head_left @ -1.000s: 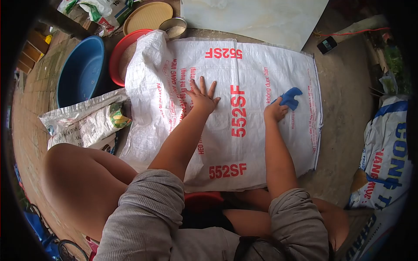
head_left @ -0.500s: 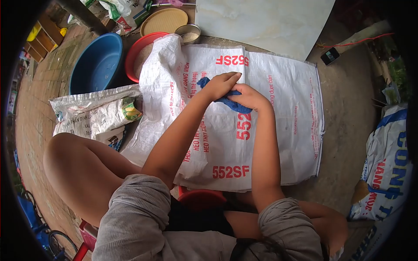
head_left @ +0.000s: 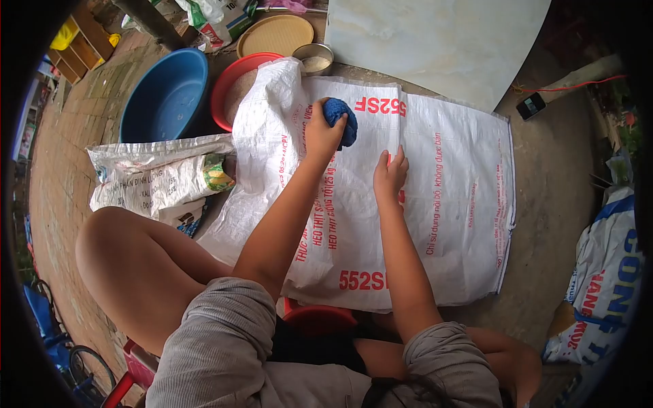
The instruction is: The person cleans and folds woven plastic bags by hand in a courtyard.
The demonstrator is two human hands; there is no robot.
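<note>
My left hand (head_left: 322, 136) is closed around a bunched blue cloth (head_left: 340, 117), held over the upper part of a white woven sack (head_left: 449, 204) with red print. Some of the cloth sticks out beyond my fingers. To the right, my right hand (head_left: 391, 175) rests at the fold line down the sack's middle, its fingers partly spread and nothing visible in them. The sack lies spread in front of my knees, with its left side rumpled and raised.
Beyond the sack are a blue basin (head_left: 165, 95), a red basin (head_left: 228, 83) of grain, a metal bowl (head_left: 314, 57) and a tan round tray (head_left: 275, 34). A pale board (head_left: 435, 41) lies behind. Another printed sack (head_left: 160, 183) is at left; a black device (head_left: 530, 106) sits at right.
My hands were together on the blue cloth and are now apart. The left has lifted the cloth up and left; the right has moved down onto the sack. The view has shifted slightly.
</note>
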